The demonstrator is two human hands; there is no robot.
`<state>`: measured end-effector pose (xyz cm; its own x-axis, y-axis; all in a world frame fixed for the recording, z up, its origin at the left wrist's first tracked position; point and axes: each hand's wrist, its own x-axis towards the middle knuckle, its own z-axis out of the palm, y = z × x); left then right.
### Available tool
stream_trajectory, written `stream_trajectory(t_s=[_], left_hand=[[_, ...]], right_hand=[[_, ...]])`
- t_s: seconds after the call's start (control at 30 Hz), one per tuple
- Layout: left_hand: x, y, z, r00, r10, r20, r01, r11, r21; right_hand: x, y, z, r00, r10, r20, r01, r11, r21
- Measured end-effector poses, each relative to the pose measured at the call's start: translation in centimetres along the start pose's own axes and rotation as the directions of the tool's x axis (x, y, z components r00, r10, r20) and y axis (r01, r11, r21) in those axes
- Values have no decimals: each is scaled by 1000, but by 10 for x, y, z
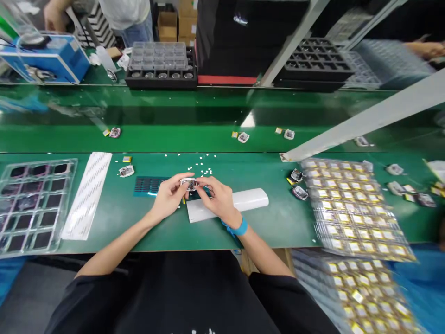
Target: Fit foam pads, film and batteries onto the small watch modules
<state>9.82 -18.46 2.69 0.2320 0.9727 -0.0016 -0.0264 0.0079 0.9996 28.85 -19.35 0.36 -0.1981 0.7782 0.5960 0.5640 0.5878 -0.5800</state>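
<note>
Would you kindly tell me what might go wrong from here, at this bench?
The white-rimmed casing in the left hand might slip, with the right hand at its edge. Loose white scraps just beyond could stick to it. The right hand might also nudge the white sheet below it.

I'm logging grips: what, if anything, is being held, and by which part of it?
A small white rounded case with dark innards: the left hand holds its left side; the right hand is at its right edge, grip unclear.

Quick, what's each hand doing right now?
Left hand: closed, holding the small white casing.
Right hand: at the casing's right edge; whether it's closed on anything can't be told.
</note>
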Motion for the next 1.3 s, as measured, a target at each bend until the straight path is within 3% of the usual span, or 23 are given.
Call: stream_trajectory(t_s=[0.17,0.3,0.47,0.7,1.0,1.13,1.3], left_hand=[[-2,-4,3,998,-37,-52,38,999,18],[-5,-4,7,995,-20,-98,28,997,76],[-6,-12,10,993,11,-118,4,992,127],[1,-18,12,988,-55,-145,61,997,37],[4,-22,14,994,-109,-15,109,994,14],[7,-23,15,986,-144,87,151,985,-82],[6,-23,12,981,-164,101,179,970,-162]], right_hand=[[-1,-2,4,999,-39,-1,39,999,24],[0,-3,5,1000,11,15,-11,1000,16],[2,-2,8,997,-74,11,74,997,3],[5,7,1,985,-114,132,104,991,79],[8,13,-4,993,-96,75,89,992,87],[10,16,-11,983,-136,124,119,983,137],[8,16,-17,978,-148,149,131,985,116]])
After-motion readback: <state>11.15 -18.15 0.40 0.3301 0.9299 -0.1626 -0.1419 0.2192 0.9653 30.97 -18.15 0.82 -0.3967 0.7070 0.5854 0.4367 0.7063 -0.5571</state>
